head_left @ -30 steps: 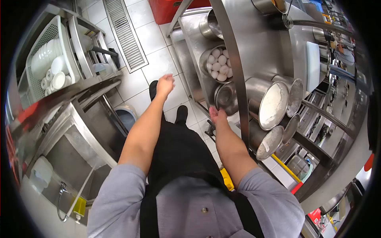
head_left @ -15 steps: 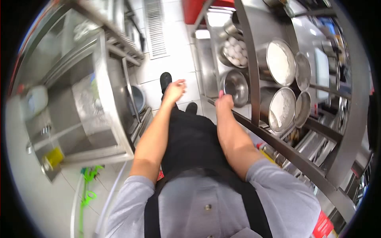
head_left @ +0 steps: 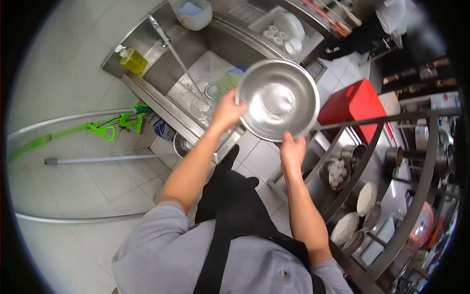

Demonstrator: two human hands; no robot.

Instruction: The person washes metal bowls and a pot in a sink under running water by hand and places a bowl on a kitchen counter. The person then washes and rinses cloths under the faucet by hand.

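Both hands hold a round stainless-steel colander (head_left: 279, 90), tilted with its inside facing up toward me. Fine holes dot its wall, and light glares off the middle. My left hand (head_left: 229, 111) grips the rim at the left, thumb over the edge. At the near edge my right hand (head_left: 293, 152) pinches the rim, its thumb on top and the other fingers partly hidden beneath. Behind the colander's left side lies the sink (head_left: 181, 81), where a greenish cloth (head_left: 226, 81) is partly covered by the colander.
A yellow soap bottle (head_left: 133, 61) and a white tub (head_left: 194, 15) stand at the sink's edge. A red bin (head_left: 348, 105) is ahead right. The metal rack (head_left: 421, 196) on the right holds a bowl of eggs (head_left: 337, 172) and pots of white powder (head_left: 367, 198). Green-headed mop gear (head_left: 117, 125) is left.
The view has swung left from the rack to the sink. The colander is now in both hands; before, my left hand was empty and my right was beside a metal bowl on the rack.
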